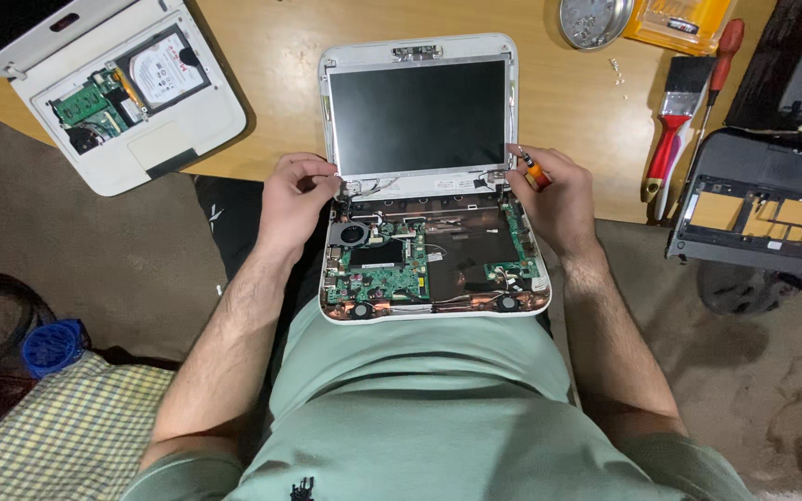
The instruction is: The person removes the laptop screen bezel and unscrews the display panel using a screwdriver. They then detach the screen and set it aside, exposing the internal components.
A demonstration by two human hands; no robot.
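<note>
A small white laptop (pixel 420 176) lies open against my lap and the table edge, its base stripped so the green circuit board (pixel 384 271) and fan (pixel 353 233) show. My left hand (pixel 297 198) grips the left hinge corner where the screen (pixel 417 114) meets the base. At the right hinge, my right hand (pixel 557 199) holds an orange-handled screwdriver (pixel 535 171), tip pointing toward the hinge.
Another opened white laptop base (pixel 132 97) with a hard drive lies at the table's far left. A metal dish (pixel 593 20), a yellow case (pixel 679 20), a red-handled brush (pixel 672 125) and red screwdriver (pixel 718 65) sit at right. A dark plastic shell (pixel 758 209) overhangs the edge.
</note>
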